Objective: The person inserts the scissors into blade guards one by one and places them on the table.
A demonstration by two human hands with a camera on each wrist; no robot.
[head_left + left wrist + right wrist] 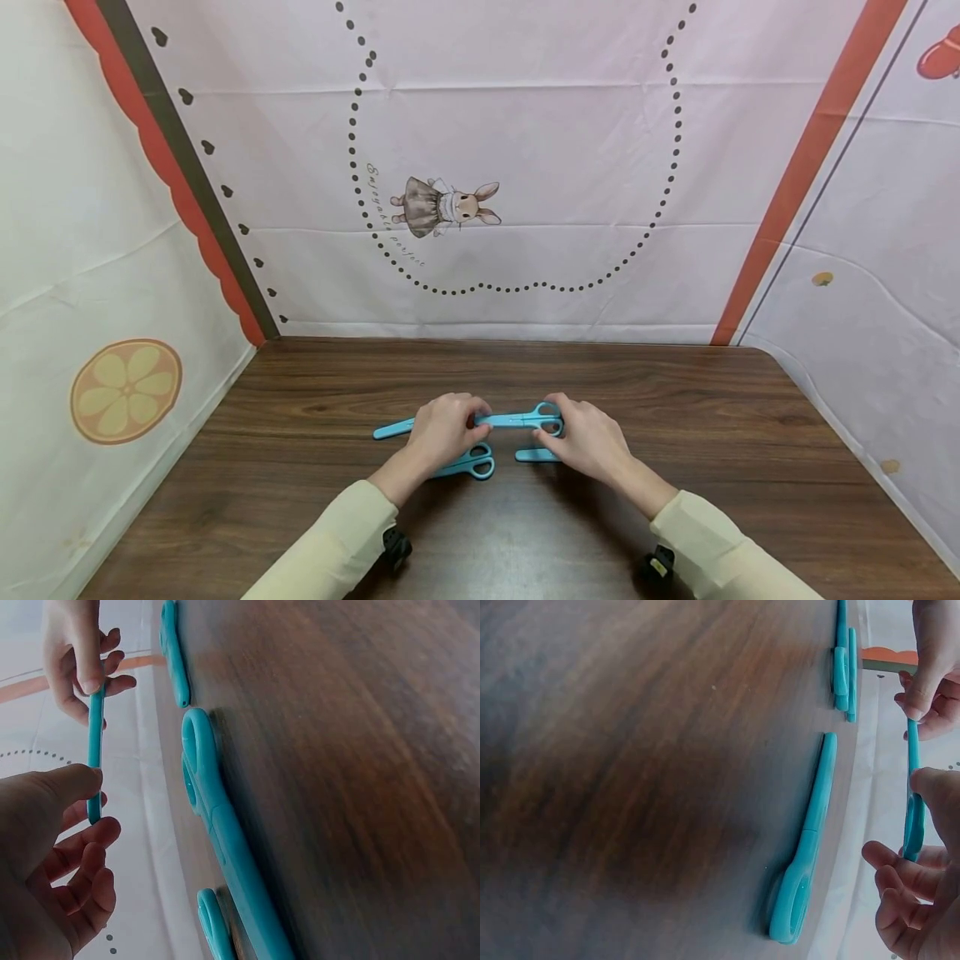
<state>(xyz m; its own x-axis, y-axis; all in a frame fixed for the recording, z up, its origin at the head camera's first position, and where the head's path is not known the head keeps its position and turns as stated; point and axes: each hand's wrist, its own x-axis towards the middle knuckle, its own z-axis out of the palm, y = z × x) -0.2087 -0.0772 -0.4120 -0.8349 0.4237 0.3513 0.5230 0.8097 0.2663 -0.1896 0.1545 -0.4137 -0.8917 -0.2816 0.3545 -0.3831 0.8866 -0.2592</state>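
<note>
Both hands hold one pair of turquoise scissors point(510, 421) above the table, level and lengthwise between them. My left hand point(442, 427) pinches the blade end between thumb and fingers. At the other end, my right hand point(591, 437) grips the finger loops with thumb and fingertips. Matching scissors point(232, 832) lie on the table below the left hand, partly hidden by it in the head view. Another pair point(393, 429) lies farther left, its loops covered by the hand. A third pair point(806, 840) rests under the right hand, with only its blade end showing in the head view.
The brown wood-grain table point(322, 517) ends at a printed white cloth point(525, 167) behind, with more cloth along both sides. Black wrist devices point(396, 548) sit at the light-coloured sleeves point(337, 533).
</note>
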